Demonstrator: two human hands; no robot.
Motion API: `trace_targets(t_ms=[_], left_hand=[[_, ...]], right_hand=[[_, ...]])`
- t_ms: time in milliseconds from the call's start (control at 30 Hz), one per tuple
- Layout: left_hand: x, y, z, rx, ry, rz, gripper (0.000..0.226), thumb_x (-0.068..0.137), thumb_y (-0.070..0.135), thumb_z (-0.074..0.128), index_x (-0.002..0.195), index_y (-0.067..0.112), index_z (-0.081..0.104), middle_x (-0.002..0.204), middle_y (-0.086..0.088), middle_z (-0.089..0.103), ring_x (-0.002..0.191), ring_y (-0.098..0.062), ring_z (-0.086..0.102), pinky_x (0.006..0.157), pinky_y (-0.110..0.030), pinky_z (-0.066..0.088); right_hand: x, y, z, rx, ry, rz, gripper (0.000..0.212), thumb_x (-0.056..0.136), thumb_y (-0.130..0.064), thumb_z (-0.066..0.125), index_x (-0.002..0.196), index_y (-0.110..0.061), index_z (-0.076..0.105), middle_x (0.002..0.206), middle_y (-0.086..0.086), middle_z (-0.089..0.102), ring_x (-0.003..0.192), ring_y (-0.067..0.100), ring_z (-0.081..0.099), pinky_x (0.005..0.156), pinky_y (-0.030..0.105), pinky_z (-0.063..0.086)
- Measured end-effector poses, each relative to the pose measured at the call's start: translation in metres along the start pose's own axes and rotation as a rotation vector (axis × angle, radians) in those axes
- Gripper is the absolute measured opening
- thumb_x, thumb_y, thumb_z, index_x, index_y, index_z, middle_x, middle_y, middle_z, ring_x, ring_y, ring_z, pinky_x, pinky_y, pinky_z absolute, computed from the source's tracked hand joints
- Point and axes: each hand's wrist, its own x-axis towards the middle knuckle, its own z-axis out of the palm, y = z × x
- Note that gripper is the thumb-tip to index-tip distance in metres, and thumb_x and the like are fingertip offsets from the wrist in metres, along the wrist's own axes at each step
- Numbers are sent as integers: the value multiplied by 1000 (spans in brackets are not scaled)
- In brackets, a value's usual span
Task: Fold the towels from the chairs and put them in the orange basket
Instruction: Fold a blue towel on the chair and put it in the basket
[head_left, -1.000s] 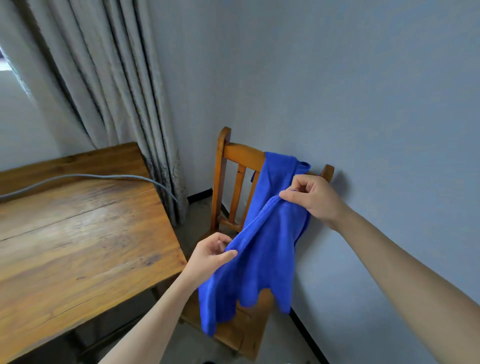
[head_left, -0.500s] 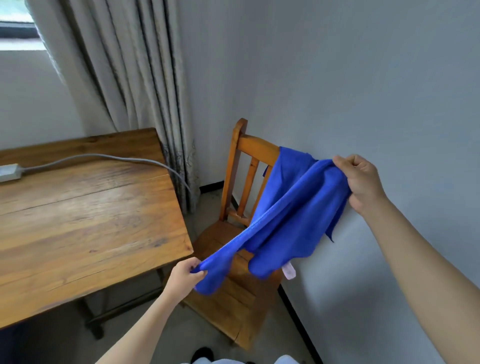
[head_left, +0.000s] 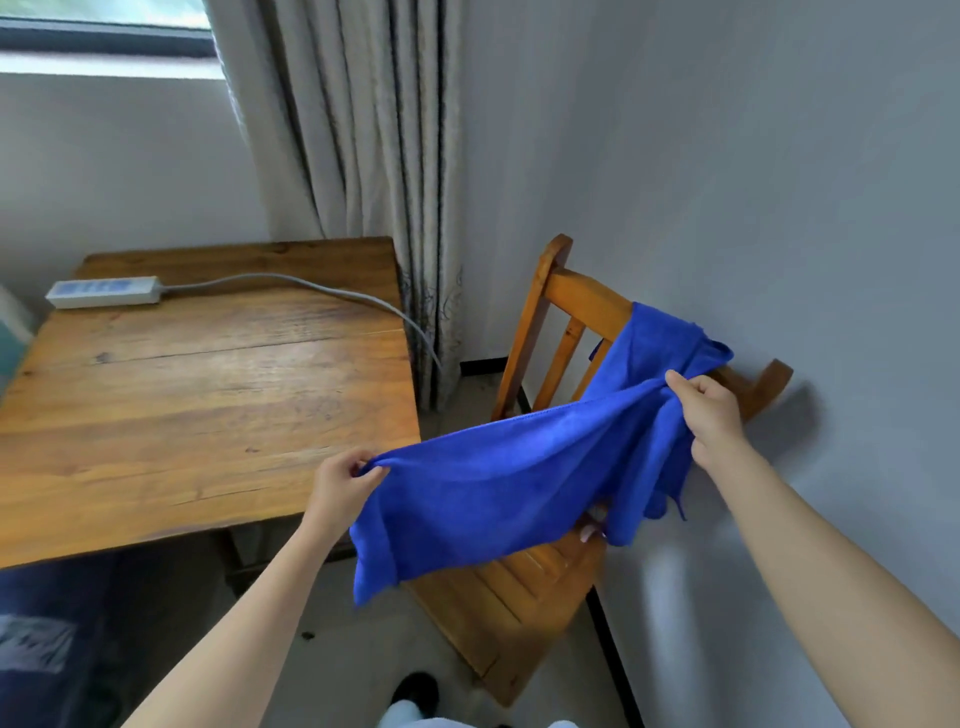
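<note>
Your left hand (head_left: 340, 486) & right hand (head_left: 709, 415) each pinch the blue towel (head_left: 519, 483), stretched above the wooden chair (head_left: 558, 322) by the grey wall (head_left: 779, 182). Wooden table (head_left: 208, 389) w/ power strip (head_left: 104, 292) left; curtain (head_left: 358, 156) behind.

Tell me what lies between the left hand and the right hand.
In the head view the blue towel spans the gap: the left hand and the right hand each pinch its top edge, above the wooden chair.

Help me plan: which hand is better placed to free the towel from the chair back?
Right, probably. The right hand grips the towel beside the chair rail it drapes over; the left hand holds the far corner.
</note>
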Motion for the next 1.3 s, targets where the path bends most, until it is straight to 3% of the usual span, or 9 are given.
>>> trace_targets(t_ms=[200,333,467,633,700,867,1100,1167,1300], left_hand=[[-29,-23,14,332,64,131,12,84,9,65,94,11,69,81,1,63,75,-21,59,65,-27,42],[-40,-69,52,603,-88,187,22,59,10,81,74,22,71,60,7,55,48,-20,55,52,-7,18],[-31,-115,91,647,-148,-9,18,85,19,56,100,23,65,85,6,53,92,-25,61,63,-25,28],[-21,-130,99,682,-143,-185,17,88,19,50,99,20,64,95,1,61,98,-26,60,74,-31,37],[-25,-135,93,627,-89,-221,12,87,17,51,90,17,62,89,-1,62,94,-28,61,70,-30,36],[-26,-128,63,457,132,-262,27,86,12,56,112,9,65,110,-7,68,102,-26,61,87,-34,46],[-48,-115,45,308,242,-69,17,80,6,59,92,9,70,83,-5,68,76,-22,61,71,-38,48],[-59,-122,55,347,179,24,20,71,16,53,84,23,67,73,5,62,65,-14,53,61,-30,46],[-83,-136,87,466,46,172,25,65,27,41,88,30,51,89,9,50,68,-14,46,53,-20,36]], right_hand=[[-2,35,15,-180,-114,-113,42,90,-17,58,57,-13,33,56,3,30,52,11,28,45,13,28],[-9,113,28,-353,-270,-67,41,87,-6,60,56,-10,34,45,-1,35,37,2,35,41,11,30],[-5,208,45,-468,-330,73,44,84,-4,64,54,-11,33,48,2,32,41,4,29,40,15,27],[-1,261,57,-508,-325,151,45,85,-7,63,53,-13,33,53,4,34,57,18,33,50,20,30],[3,261,62,-526,-335,161,42,86,-9,63,55,-13,34,55,4,37,64,20,38,58,30,31],[31,206,92,-460,-372,54,38,89,-14,59,59,-15,35,59,2,39,67,21,39,57,28,32],[27,120,113,-262,-390,-260,30,90,-19,58,63,-19,44,62,0,47,53,-1,47,54,8,36],[24,137,105,-416,-402,-325,30,89,-20,59,62,-20,44,62,-1,50,61,6,49,71,20,37],[22,213,79,-1114,-517,-323,17,89,-29,54,76,-18,52,76,1,56,96,26,55,88,32,27]])
